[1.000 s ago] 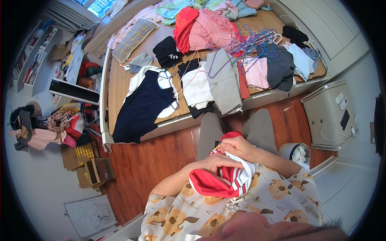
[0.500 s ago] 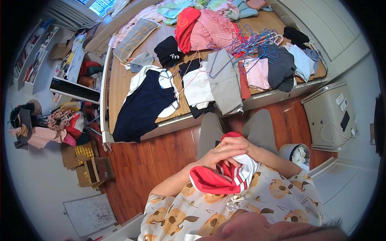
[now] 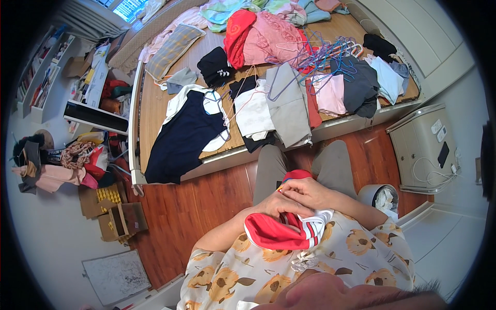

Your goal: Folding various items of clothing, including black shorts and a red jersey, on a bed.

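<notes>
A red garment with white-striped trim (image 3: 274,232) is bunched in my lap, with a white part at its right. My left hand (image 3: 280,205) is closed over the garment's middle, the fingers lying across the cloth. My right hand (image 3: 309,193) meets it from the right, fingertips against my left hand and closed on the cloth. More red fabric with a narrow blue and yellow edge pokes out beyond both hands. The cloth between the palms is hidden.
Ahead is a bed (image 3: 217,160) with a navy garment (image 3: 181,134), folded grey trousers (image 3: 287,106), a pillow (image 3: 175,50) and tangled hangers (image 3: 336,57). A waste bin (image 3: 369,195) and cream cabinet (image 3: 421,150) stand right; cardboard boxes (image 3: 124,222) sit left.
My fingers have shifted: the right hand has drawn back from the far edge, and the left-hand fingers now bend down over the cloth. The garment stays in my lap.
</notes>
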### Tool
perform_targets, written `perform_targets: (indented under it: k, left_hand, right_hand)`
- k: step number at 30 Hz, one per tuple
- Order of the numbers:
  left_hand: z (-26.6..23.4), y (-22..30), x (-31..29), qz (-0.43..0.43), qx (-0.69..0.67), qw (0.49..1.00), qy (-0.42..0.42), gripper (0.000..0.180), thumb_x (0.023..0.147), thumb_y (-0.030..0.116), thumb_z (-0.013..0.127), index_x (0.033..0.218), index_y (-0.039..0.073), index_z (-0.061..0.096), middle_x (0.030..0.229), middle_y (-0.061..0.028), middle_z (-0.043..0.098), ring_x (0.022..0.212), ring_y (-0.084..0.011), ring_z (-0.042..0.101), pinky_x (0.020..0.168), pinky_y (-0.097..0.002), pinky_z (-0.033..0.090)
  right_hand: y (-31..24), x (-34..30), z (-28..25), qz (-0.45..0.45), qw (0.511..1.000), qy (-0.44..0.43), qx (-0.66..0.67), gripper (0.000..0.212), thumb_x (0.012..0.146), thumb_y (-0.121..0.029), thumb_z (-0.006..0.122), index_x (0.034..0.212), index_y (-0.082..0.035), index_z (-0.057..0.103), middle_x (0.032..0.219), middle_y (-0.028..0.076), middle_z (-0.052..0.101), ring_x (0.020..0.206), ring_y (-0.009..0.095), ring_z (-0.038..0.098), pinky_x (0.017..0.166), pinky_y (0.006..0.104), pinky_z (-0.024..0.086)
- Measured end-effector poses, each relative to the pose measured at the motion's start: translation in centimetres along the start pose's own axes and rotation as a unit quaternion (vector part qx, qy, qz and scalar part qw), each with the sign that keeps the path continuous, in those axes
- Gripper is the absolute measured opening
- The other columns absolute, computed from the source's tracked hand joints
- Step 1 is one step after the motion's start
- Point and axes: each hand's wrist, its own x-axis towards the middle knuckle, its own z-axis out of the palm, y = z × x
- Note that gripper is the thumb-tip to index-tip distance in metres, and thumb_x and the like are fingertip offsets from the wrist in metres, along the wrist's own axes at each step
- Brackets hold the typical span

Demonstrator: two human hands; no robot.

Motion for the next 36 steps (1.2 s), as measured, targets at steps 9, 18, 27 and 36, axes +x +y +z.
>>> perform_targets:
  k: [9, 18, 27, 36]
  left_hand:
    - [-0.1, 0.7, 0.1, 0.007, 0.002, 1.0, 0.004, 0.04, 0.069, 0.016, 0.076, 0.106, 0.006, 0.067, 0.085, -0.0098, 0.069, 0.067, -0.0152, 0.065, 0.06, -0.0253, 0.05]
    - [-0.4, 0.9, 0.0, -0.003, -0.022, 1.0, 0.013, 0.042, 0.071, 0.021, 0.077, 0.109, 0.005, 0.066, 0.091, -0.0101, 0.069, 0.073, -0.0142, 0.066, 0.06, -0.0243, 0.051]
    - [-0.4, 0.5, 0.0, -0.045, -0.041, 0.998, -0.012, 0.042, 0.071, 0.019, 0.076, 0.11, 0.006, 0.066, 0.093, -0.0099, 0.069, 0.075, -0.0139, 0.066, 0.062, -0.023, 0.05]
    - [-0.4, 1.0, 0.1, -0.04, -0.031, 0.999, 0.007, 0.041, 0.071, 0.017, 0.075, 0.109, 0.006, 0.066, 0.092, -0.0099, 0.069, 0.074, -0.0129, 0.066, 0.062, -0.0222, 0.05]
  right_hand:
    - [0.7, -0.1, -0.5, -0.007, 0.99, 0.061, -0.127, 0.021, 0.087, -0.019, 0.055, 0.086, 0.001, 0.06, 0.077, 0.017, 0.062, 0.071, 0.032, 0.062, 0.062, 0.0375, 0.047]
    - [-0.9, -1.3, -4.1, 0.051, 0.987, 0.138, -0.061, 0.015, 0.083, -0.013, 0.063, 0.087, 0.001, 0.061, 0.073, 0.01, 0.061, 0.063, 0.016, 0.059, 0.059, 0.0289, 0.047]
    - [-0.7, -4.0, -5.4, -0.005, 0.99, -0.097, -0.101, 0.019, 0.081, -0.015, 0.064, 0.09, 0.001, 0.061, 0.082, 0.01, 0.062, 0.074, 0.018, 0.059, 0.07, 0.0303, 0.047]
    - [-1.2, -3.4, -5.7, 0.027, 0.994, -0.043, -0.096, 0.013, 0.081, -0.011, 0.061, 0.085, 0.0, 0.06, 0.077, 0.01, 0.062, 0.072, 0.02, 0.06, 0.068, 0.0308, 0.047]
